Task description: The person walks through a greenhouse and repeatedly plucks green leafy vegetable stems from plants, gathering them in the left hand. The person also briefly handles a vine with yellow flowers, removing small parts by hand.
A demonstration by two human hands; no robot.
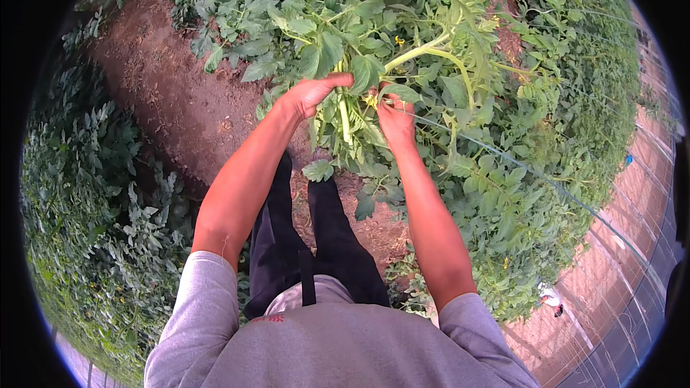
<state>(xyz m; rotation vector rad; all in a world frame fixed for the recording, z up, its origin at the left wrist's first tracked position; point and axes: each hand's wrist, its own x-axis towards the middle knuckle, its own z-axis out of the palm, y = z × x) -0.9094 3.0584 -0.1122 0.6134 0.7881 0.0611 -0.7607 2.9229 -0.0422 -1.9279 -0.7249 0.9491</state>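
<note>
Both arms reach forward into a leafy tomato plant (370, 72) with small yellow flowers. My left hand (314, 95) is closed around its green stems, the thumb lying across them and the fingers hidden behind leaves. Below that hand hangs a pale green stalk (344, 118) among drooping leaves. Just to the right, my right hand (397, 116) is closed close to a yellow flower (371, 100); leaves cover its fingertips, so what they hold cannot be made out. A thick pale stem (417, 52) rises from between the hands toward the upper right.
A taut blue-green twine (517, 164) runs from beside my right hand to the lower right. Dense plants (79, 223) stand on the left and more foliage (496, 223) on the right. Bare brown soil (180, 86) lies between the rows. Several strings (640, 208) cross the far right edge.
</note>
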